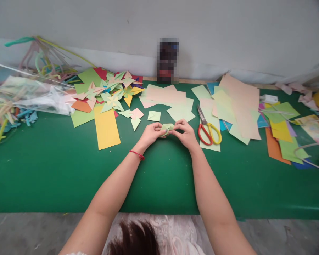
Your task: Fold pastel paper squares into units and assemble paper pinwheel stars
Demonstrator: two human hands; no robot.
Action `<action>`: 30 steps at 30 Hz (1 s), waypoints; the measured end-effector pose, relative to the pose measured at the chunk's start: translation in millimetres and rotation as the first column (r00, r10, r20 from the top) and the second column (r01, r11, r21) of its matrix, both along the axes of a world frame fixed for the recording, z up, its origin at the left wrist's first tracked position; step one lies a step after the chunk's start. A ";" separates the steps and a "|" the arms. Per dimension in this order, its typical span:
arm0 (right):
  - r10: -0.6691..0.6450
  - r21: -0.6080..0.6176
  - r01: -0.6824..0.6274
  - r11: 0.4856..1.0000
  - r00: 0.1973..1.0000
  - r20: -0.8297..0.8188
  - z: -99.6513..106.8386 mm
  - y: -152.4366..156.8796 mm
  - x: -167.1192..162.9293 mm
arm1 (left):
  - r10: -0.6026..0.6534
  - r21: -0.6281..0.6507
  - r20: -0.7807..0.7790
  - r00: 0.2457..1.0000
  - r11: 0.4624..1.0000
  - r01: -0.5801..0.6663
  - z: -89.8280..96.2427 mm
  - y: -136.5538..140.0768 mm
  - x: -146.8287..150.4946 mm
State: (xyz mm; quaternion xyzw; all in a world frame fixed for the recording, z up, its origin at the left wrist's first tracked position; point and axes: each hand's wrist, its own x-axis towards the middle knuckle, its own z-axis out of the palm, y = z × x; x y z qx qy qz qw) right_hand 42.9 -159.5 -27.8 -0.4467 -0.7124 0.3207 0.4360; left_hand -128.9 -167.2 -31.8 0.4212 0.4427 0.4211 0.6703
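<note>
Green tabletop (159, 184); folded green paper (167, 126) centre, left hand (150, 134) pinching at its 9 o'clock, right hand (185, 134) at 3, both equally near, fingers closed on it, long axis unclear; folded square (154, 115) at 11, scissors (209, 131) beyond at 3
</note>
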 end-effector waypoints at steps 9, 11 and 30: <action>-0.108 -0.109 0.100 0.989 0.992 -0.066 -2.2 -3.2 -10.3 | 0.037 0.022 0.028 0.999 0.999 -0.038 0.1 -1.9 3.9; -0.142 -0.091 0.137 0.986 0.989 -0.047 -2.8 -3.8 -11.1 | 0.025 0.015 0.042 0.999 1.000 -0.026 0.9 -1.7 3.8; -0.175 -0.186 0.147 0.971 0.974 -0.144 -3.6 -3.5 -14.7 | 0.007 0.022 0.038 0.999 1.000 -0.008 -7.2 2.7 6.1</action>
